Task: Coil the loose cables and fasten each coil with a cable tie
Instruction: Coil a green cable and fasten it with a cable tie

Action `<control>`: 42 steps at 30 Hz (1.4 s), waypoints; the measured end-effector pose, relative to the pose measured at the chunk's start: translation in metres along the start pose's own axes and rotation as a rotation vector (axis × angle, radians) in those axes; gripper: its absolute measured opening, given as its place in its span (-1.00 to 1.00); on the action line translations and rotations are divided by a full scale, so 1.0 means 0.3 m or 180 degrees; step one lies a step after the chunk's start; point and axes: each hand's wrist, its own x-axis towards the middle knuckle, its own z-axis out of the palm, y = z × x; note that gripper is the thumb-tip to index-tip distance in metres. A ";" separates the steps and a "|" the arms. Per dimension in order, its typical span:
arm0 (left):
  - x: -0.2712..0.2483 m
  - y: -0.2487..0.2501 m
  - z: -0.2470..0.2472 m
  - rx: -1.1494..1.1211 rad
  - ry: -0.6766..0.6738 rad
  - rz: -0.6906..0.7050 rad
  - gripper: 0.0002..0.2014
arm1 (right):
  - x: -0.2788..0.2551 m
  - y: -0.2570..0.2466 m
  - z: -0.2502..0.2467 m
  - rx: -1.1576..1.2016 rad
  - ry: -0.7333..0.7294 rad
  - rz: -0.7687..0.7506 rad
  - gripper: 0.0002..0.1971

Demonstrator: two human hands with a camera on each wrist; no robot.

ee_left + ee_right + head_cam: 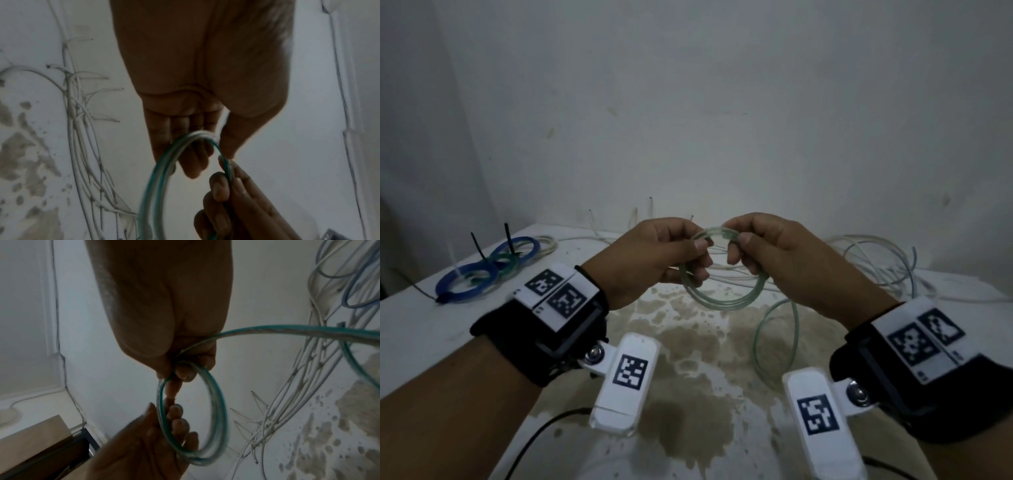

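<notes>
A pale green translucent cable, wound into a small coil (722, 297), hangs in the air above the table between both hands. My left hand (700, 260) grips the coil's left side between thumb and curled fingers. My right hand (739, 251) pinches the top right of the coil. The cable's loose tail (765, 329) drops from the right hand in a long loop onto the table. In the left wrist view the coil (156, 178) arches out of my left fingers. In the right wrist view the coil (216, 402) hangs as a ring and the tail (287, 328) runs off to the right.
Blue and green coils (465, 282) fastened with black and white ties lie at the far left of the white table (421, 325). Loose white cables (876, 260) sprawl at the back right and behind my hands. A brown stain (688, 377) covers the table's middle. A black cord (541, 435) lies near me.
</notes>
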 end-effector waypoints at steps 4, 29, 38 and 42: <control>-0.012 0.009 0.030 0.0472 -0.0188 0.0054 -0.70 | -0.013 -0.009 0.003 -0.0356 -0.0490 0.0063 -0.89; 0.008 -0.013 0.068 -0.1136 -0.0926 -0.1001 -0.72 | -0.047 0.052 -0.028 -0.0506 0.0160 -0.0252 -0.81; 0.062 0.031 -0.085 -0.2766 0.0295 -0.0131 -0.84 | -0.128 0.205 0.005 -0.0174 0.0757 0.0108 -0.75; 0.072 0.034 -0.116 -0.2772 0.0656 -0.0111 -0.89 | -0.147 0.194 0.026 -0.0669 0.0318 -0.0081 -0.77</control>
